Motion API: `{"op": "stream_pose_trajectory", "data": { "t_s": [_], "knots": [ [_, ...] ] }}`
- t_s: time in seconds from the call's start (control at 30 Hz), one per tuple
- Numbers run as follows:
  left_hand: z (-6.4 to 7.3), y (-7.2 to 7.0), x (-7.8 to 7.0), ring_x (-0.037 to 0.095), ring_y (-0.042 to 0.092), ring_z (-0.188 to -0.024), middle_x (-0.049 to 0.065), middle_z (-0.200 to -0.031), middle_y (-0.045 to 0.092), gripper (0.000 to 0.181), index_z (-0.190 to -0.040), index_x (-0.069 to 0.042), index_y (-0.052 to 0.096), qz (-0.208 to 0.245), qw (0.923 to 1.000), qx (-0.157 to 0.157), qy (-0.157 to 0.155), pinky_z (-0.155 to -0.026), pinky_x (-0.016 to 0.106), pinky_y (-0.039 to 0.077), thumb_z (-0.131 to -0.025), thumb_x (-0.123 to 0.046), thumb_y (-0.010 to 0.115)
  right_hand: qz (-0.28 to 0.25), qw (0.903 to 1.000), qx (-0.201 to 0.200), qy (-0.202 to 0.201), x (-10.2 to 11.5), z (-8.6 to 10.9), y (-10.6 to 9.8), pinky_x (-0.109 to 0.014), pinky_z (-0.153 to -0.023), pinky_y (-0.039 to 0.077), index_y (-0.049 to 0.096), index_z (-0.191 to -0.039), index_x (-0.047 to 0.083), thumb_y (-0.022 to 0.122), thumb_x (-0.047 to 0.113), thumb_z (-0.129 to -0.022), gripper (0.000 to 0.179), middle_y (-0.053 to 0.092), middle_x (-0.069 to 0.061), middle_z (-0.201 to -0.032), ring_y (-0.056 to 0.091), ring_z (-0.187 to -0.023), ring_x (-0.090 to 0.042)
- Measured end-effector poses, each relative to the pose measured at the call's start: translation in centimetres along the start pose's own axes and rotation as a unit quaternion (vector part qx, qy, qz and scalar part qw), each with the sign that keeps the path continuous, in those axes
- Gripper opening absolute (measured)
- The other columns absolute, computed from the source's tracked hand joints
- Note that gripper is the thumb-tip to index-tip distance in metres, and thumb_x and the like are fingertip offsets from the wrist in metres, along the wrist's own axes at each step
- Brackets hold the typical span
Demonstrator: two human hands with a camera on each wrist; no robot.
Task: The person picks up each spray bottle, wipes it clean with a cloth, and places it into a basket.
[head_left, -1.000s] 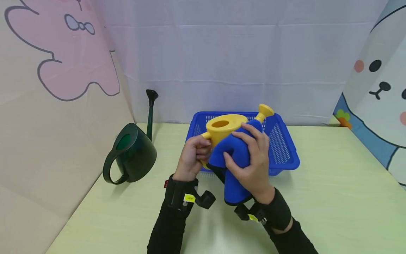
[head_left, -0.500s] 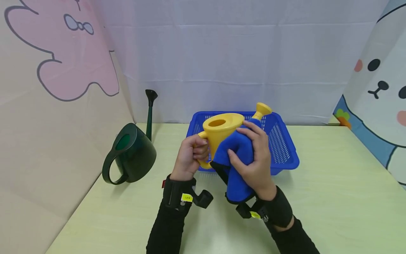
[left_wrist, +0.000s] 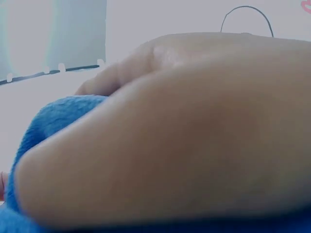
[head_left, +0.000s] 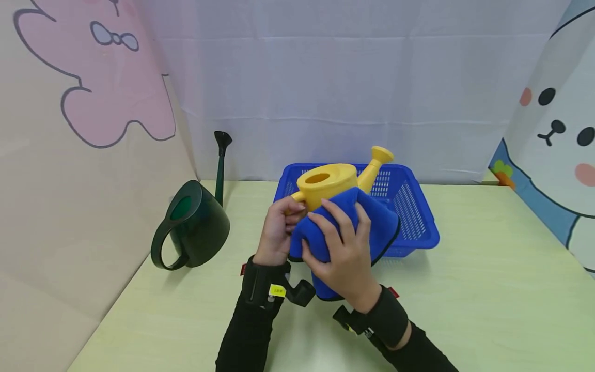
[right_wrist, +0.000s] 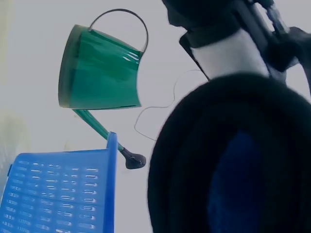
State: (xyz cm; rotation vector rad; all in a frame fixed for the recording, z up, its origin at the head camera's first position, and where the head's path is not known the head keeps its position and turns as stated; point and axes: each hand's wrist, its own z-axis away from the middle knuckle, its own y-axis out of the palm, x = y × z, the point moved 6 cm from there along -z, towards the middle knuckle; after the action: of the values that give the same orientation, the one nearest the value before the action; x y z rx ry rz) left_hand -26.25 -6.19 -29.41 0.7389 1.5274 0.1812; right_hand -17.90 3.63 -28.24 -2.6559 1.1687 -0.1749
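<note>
The smooth yellow watering can (head_left: 329, 192), its spout ending in a round rose, is held up near the bench's far edge, the left hand (head_left: 276, 232) clenched round its handle. The right hand (head_left: 346, 258) grasps a plush, black-edged blue cloth (head_left: 378, 219) that hides the can's near side. From the perforated plastic basket (head_left: 413, 217) just behind, the pale bench (head_left: 488, 268) runs on to its right edge. A glossy dark green watering can (head_left: 202, 227) sits by the left edge.
</note>
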Motion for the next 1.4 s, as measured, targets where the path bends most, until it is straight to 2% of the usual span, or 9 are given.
{"op": "stream_pose_trajectory", "data": {
  "t_s": [0.17, 0.37, 0.53, 0.7, 0.77, 0.93, 1.13, 1.27, 1.4],
  "knots": [
    [-0.1, 0.0, -0.1, 0.000, 0.028, -0.035, -0.012, -0.043, 0.032, 0.025, -0.061, -0.015, 0.035, 0.014, 0.9999, 0.009, -0.002, -0.038, 0.012, 0.019, -0.082, -0.001, 0.033, -0.011, 0.9998, -0.006, -0.012, 0.0, -0.1, -0.1, -0.057, -0.099, 0.027, 0.059, -0.106, 0.003, 0.052, 0.037, -0.086, 0.039, 0.054, -0.021, -0.119, 0.042, -0.113, -0.042],
    [-0.1, -0.2, -0.6, 0.003, 0.026, -0.036, -0.012, -0.042, 0.031, 0.027, -0.059, -0.014, 0.036, -0.025, 0.9993, 0.007, 0.028, -0.039, 0.014, 0.018, -0.082, -0.001, 0.034, -0.091, 0.9938, -0.031, 0.055, -2.0, -0.6, -0.9, -0.053, -0.098, 0.028, 0.062, -0.103, 0.003, 0.057, 0.038, -0.083, 0.041, 0.054, -0.019, -0.119, 0.044, -0.112, -0.040],
    [0.0, -0.2, -0.8, 0.006, 0.027, -0.035, -0.012, -0.041, 0.031, 0.034, -0.051, -0.018, 0.033, -0.035, 0.9987, 0.026, 0.025, -0.041, 0.019, 0.019, -0.082, -0.004, 0.032, -0.197, 0.9687, -0.011, 0.150, -4.3, -0.6, -1.2, -0.038, -0.096, 0.034, 0.058, -0.108, 0.001, 0.057, 0.042, -0.083, 0.048, 0.051, -0.016, -0.125, 0.045, -0.114, -0.031],
    [0.3, -0.4, -1.1, 0.005, 0.028, -0.035, -0.013, -0.041, 0.032, 0.034, -0.051, -0.018, 0.034, -0.027, 0.9986, 0.038, 0.024, -0.042, 0.019, 0.019, -0.082, -0.004, 0.029, -0.290, 0.9344, 0.008, 0.207, -6.0, -0.4, -1.4, -0.027, -0.098, 0.039, 0.054, -0.114, -0.003, 0.061, 0.017, -0.075, 0.044, 0.049, -0.017, -0.129, 0.046, -0.118, -0.027],
    [0.3, -0.4, -1.2, 0.004, 0.028, -0.035, -0.013, -0.041, 0.032, 0.034, -0.051, -0.018, 0.034, -0.022, 0.9986, 0.043, 0.022, -0.042, 0.019, 0.019, -0.082, -0.004, 0.029, -0.295, 0.9308, 0.008, 0.215, -6.2, -0.4, -1.4, -0.026, -0.098, 0.040, 0.053, -0.115, -0.004, 0.060, 0.012, -0.072, 0.046, 0.048, -0.017, -0.129, 0.047, -0.117, -0.027],
    [0.1, -0.6, -1.2, 0.005, 0.028, -0.034, -0.012, -0.041, 0.032, 0.034, -0.051, -0.018, 0.034, -0.018, 0.9990, 0.035, 0.023, -0.042, 0.019, 0.019, -0.082, -0.004, 0.029, -0.225, 0.9565, 0.004, 0.186, -5.1, -0.5, -1.2, -0.032, -0.097, 0.038, 0.056, -0.113, 0.000, 0.061, 0.034, -0.081, 0.047, 0.050, -0.016, -0.127, 0.046, -0.116, -0.027],
    [0.1, -0.6, -1.3, 0.004, 0.027, -0.033, -0.013, -0.040, 0.031, 0.033, -0.053, -0.017, 0.032, -0.004, 0.9990, 0.020, 0.040, -0.039, 0.017, 0.018, -0.082, -0.002, 0.030, -0.091, 0.9933, -0.014, 0.070, -1.9, -0.4, -0.5, -0.052, -0.097, 0.029, 0.060, -0.106, 0.003, 0.056, 0.041, -0.084, 0.044, 0.053, -0.019, -0.121, 0.043, -0.113, -0.041],
    [0.0, -0.5, -1.3, 0.003, 0.026, -0.032, -0.012, -0.040, 0.031, 0.033, -0.054, -0.017, 0.032, 0.021, 0.9985, 0.021, 0.046, -0.037, 0.014, 0.018, -0.082, 0.000, 0.030, -0.017, 0.9998, -0.006, -0.008, 0.0, 0.1, 0.3, -0.057, -0.098, 0.028, 0.060, -0.104, 0.004, 0.056, 0.036, -0.083, 0.038, 0.055, -0.020, -0.118, 0.043, -0.112, -0.043],
    [0.0, -0.4, -1.3, 0.002, 0.026, -0.032, -0.012, -0.040, 0.031, 0.035, -0.052, -0.017, 0.032, 0.039, 0.9981, 0.025, 0.041, -0.037, 0.014, 0.018, -0.083, 0.000, 0.029, 0.006, 0.9991, -0.008, -0.041, 0.7, 0.3, 0.6, -0.056, -0.097, 0.031, 0.060, -0.103, 0.005, 0.056, 0.035, -0.083, 0.037, 0.057, -0.019, -0.116, 0.046, -0.109, -0.042]
  ]
}}
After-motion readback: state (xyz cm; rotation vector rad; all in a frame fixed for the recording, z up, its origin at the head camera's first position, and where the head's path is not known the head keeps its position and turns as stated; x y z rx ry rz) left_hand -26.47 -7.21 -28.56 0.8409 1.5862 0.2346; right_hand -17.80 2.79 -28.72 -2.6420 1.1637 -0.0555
